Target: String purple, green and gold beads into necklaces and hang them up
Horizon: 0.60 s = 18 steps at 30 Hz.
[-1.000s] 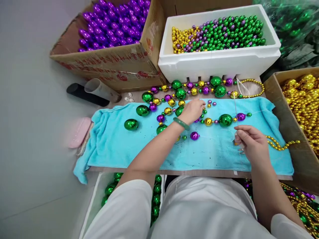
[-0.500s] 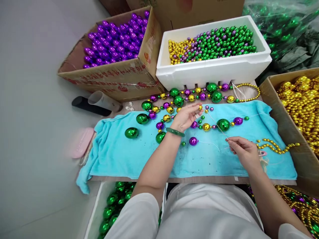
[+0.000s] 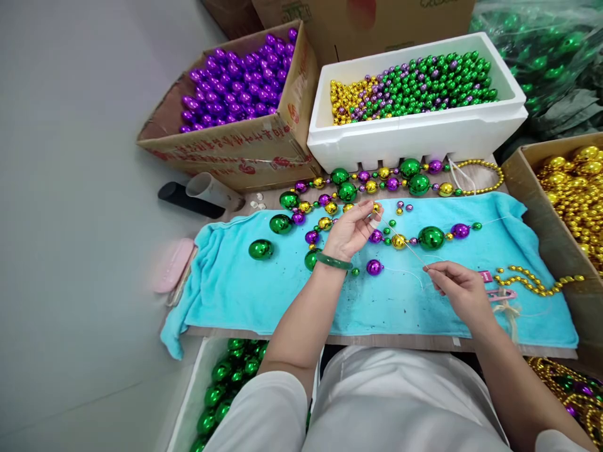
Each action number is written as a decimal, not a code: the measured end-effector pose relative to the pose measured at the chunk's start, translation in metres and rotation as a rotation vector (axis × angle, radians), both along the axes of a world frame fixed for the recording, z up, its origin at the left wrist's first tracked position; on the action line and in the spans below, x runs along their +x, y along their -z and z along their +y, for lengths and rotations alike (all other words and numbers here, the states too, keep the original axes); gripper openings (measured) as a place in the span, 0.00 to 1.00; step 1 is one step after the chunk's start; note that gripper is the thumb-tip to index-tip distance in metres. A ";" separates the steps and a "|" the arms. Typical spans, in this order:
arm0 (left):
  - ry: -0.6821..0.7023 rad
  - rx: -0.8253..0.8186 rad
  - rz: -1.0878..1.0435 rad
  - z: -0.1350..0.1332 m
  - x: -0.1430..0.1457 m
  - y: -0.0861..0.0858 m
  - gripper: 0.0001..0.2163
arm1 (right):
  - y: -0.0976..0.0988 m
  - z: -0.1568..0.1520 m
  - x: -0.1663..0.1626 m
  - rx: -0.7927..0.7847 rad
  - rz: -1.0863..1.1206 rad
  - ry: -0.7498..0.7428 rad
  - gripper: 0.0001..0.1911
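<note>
My left hand (image 3: 348, 233), with a green bangle at the wrist, pinches a small gold bead (image 3: 376, 208) above the turquoise towel (image 3: 292, 295). A thin pale string (image 3: 402, 238) runs straight from that bead to my right hand (image 3: 459, 290), whose fingertips are closed on it. Beneath the string lies a strand with a large green bead (image 3: 431, 238), a gold bead (image 3: 398, 242) and a purple bead (image 3: 460, 231). Loose small purple beads (image 3: 409, 207) and green ones (image 3: 392, 223) rest nearby. A purple bead (image 3: 374, 267) with a thread tail sits closer to me.
Behind the towel stand a carton (image 3: 226, 147) of purple beads and a white foam box (image 3: 419, 129) of mixed small beads. At the right is a carton (image 3: 546, 188) of gold strands. A finished-looking garland (image 3: 419, 184) lies along the back; a pink clip-like tool (image 3: 502, 294) lies right.
The view has shifted, moving the scene rightward. Against the towel, both hands are slightly further left, still holding bead and string. More of the pink tool beside my right hand shows.
</note>
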<state>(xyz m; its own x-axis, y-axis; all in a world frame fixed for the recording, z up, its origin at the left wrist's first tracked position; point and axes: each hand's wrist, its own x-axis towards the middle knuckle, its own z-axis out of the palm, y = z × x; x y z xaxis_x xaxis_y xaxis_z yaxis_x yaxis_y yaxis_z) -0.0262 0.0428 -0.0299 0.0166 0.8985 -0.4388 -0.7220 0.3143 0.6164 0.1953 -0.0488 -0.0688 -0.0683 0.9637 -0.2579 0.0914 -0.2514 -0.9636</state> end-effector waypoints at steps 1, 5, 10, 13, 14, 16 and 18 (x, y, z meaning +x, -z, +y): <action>0.003 -0.001 0.004 -0.001 0.000 0.000 0.04 | -0.001 0.000 0.000 0.000 0.003 0.001 0.12; 0.006 0.019 0.023 -0.002 -0.003 0.002 0.03 | 0.000 0.000 -0.001 -0.010 0.002 0.008 0.12; -0.059 0.197 0.286 -0.006 0.000 0.005 0.09 | 0.004 0.001 -0.001 0.004 -0.023 0.018 0.12; -0.144 0.332 0.487 -0.020 0.012 0.000 0.25 | 0.004 0.000 -0.001 0.012 -0.036 -0.007 0.12; -0.136 0.351 0.511 -0.027 0.015 -0.003 0.29 | 0.005 0.000 -0.002 0.018 -0.034 -0.012 0.12; -0.093 0.379 0.570 -0.040 0.017 -0.010 0.32 | 0.006 0.000 -0.002 0.038 -0.028 -0.001 0.11; -0.111 0.405 0.762 -0.048 0.003 -0.016 0.28 | 0.009 -0.001 -0.002 0.044 -0.025 0.035 0.11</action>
<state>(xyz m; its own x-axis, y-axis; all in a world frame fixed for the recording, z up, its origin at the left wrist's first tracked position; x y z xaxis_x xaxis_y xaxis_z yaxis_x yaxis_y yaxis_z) -0.0231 -0.0054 -0.0142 -0.2490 0.9667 0.0590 -0.0802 -0.0813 0.9935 0.1938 -0.0494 -0.0778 -0.0279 0.9758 -0.2170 0.1076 -0.2129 -0.9711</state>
